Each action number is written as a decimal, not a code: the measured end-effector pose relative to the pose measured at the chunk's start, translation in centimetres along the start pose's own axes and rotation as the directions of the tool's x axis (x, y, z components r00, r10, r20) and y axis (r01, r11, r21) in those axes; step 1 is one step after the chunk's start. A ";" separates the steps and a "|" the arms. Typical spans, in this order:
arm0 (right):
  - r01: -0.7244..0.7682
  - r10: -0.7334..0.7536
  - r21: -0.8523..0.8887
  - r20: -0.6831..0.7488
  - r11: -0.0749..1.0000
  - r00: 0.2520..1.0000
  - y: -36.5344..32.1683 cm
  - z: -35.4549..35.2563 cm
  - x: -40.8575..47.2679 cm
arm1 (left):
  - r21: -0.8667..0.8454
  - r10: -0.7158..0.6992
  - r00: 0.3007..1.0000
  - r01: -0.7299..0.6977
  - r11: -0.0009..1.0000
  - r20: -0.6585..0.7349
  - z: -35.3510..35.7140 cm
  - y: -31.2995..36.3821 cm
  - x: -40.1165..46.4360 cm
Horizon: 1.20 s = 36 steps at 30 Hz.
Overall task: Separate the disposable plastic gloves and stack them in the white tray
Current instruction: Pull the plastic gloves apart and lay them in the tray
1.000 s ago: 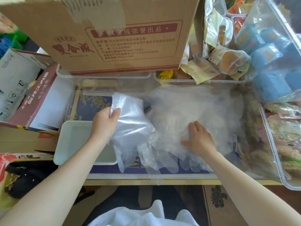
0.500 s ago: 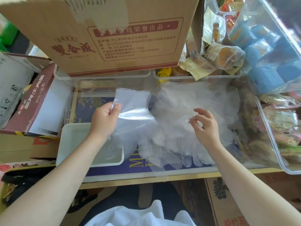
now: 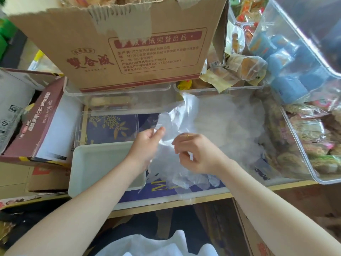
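Note:
A heap of clear disposable plastic gloves (image 3: 230, 130) lies on the blue-patterned surface at centre right. My left hand (image 3: 145, 143) pinches the cuff of one glove (image 3: 177, 117), which is lifted and crumpled above the heap. My right hand (image 3: 197, 154) is close beside it with its fingers curled into the same plastic film, a ring on one finger. The white tray (image 3: 99, 163) sits at the left, partly under my left forearm; I see no glove lying in its visible part.
A large cardboard box (image 3: 129, 43) stands at the back on clear plastic bins (image 3: 118, 97). Clear bins with wrapped snacks (image 3: 313, 145) line the right. A maroon box (image 3: 36, 122) lies at the left. The table's front edge (image 3: 166, 206) runs below my hands.
My right hand has left the heap and moved left to meet my left hand at the lifted glove. The left hand has shifted right, away from the tray, with the glove crumpling.

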State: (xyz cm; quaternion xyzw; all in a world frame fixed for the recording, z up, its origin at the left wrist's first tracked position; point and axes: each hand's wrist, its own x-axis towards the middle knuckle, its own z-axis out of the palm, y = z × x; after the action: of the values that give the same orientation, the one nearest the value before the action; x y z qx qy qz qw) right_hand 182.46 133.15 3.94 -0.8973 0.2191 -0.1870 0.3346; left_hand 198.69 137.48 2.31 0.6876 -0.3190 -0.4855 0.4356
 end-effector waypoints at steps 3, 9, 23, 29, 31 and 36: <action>-0.118 0.119 -0.018 0.164 0.993 0.979 1.0 3.5 -0.9 | 0.081 -0.014 0.999 0.017 0.997 -0.040 -0.6 -1.3 0.5; -0.501 0.538 0.443 0.048 0.744 0.841 1.2 4.8 -2.5 | 0.235 -0.031 0.990 0.064 0.970 -0.141 -2.7 -3.3 0.9; -0.787 0.782 -0.166 -0.108 0.594 0.613 5.9 7.3 1.7 | 0.174 -0.016 0.995 0.033 0.984 -0.098 -1.4 -4.2 1.5; -0.799 0.773 -0.351 -0.251 0.489 0.583 7.5 6.8 0.2 | 0.172 -0.005 0.993 0.026 0.985 -0.122 -1.8 -4.0 1.0; -0.842 0.791 -0.176 -0.290 0.510 0.539 7.9 5.3 0.0 | 0.178 0.056 0.983 -0.024 0.984 -0.174 -2.0 -2.7 0.8; -0.645 0.865 0.576 -0.318 0.501 0.388 6.3 -0.8 0.9 | 0.315 0.406 0.859 -0.309 0.897 -0.313 -2.7 3.3 0.9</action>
State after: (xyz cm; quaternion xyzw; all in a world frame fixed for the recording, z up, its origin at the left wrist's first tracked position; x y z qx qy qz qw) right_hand 181.11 127.97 0.35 -0.5101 0.6612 -0.3060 0.4572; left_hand 201.47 136.17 5.35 0.7446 -0.4132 -0.2119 0.4795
